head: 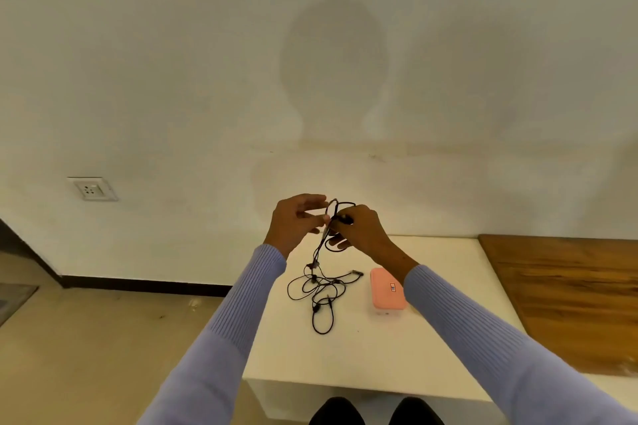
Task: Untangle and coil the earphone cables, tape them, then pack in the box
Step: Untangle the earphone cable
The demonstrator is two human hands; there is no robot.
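- The left hand (297,217) and the right hand (359,228) are raised together above the far edge of the counter (379,355), nearly touching, with one end of the black earphone cables (319,286) pinched between them.
- The left hand's thumb and forefinger close on the strand at about its 3 o'clock; its other fingers fan loosely above.
- The right hand curls round a small loop and what looks like an earbud or plug. Which of the two I cannot tell.
- From the pinch, the cable hangs toward 6 o'clock, its long axis running almost straight down to the counter.
- There it spreads into a loose knot of overlapping loops, with a connector end trailing toward 3 o'clock and one long loop reaching toward 6.
- Both hands sit about equally near the hanging strand; the left looks freer to slide down it.
- To my eye, untangling is barely begun, and the next pull must go along that vertical line, upward, to draw the loops out of the knot rather than tighten them.
- The pink box (386,290) lies on the counter at the tangle's 3 o'clock, near but apart, partly under the right sleeve, lid on.
- No tape is in sight.
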